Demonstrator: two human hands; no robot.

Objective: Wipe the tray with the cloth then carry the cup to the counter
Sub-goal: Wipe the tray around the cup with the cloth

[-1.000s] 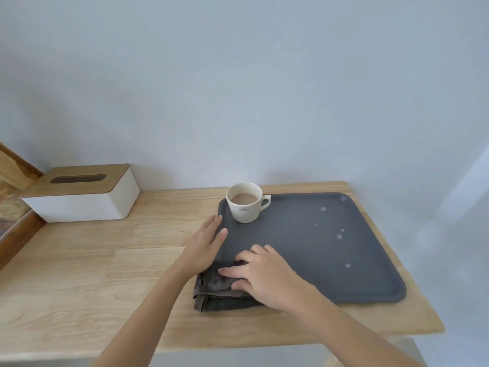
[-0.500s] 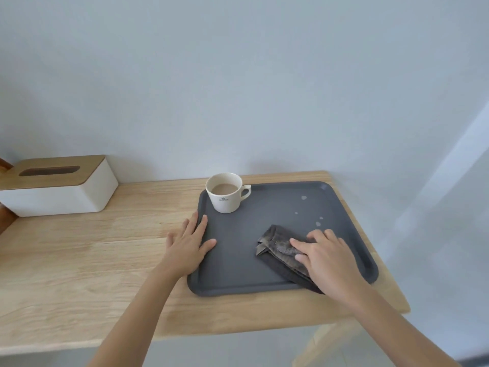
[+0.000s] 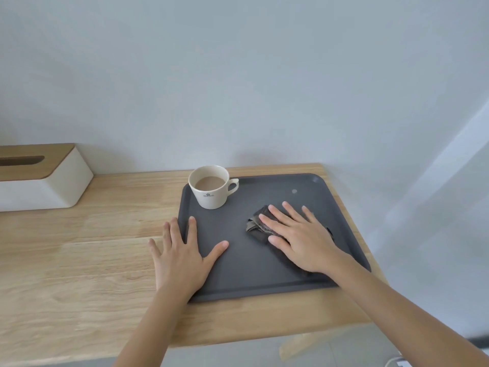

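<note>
A dark grey tray (image 3: 238, 276) lies on the wooden table. In its far left corner stands a white cup (image 3: 210, 190) of milky coffee, handle to the right. My right hand (image 3: 299, 237) presses flat, fingers spread, on a folded dark grey cloth (image 3: 255, 225) in the tray's right half. My left hand (image 3: 182, 256) lies flat with fingers apart over the tray's left rim, palm partly on the table. One pale droplet (image 3: 294, 191) shows on the tray beyond the cloth.
A white tissue box (image 3: 45, 184) with a wooden lid stands at the far left against the wall. The wooden table (image 3: 79, 260) ends just right of the tray and near my forearms. A pale wall rises behind.
My right hand has slid the cloth from the tray's near left corner across to its right half, then farther away from me. Several droplets have gone. My left hand stays on the left rim.
</note>
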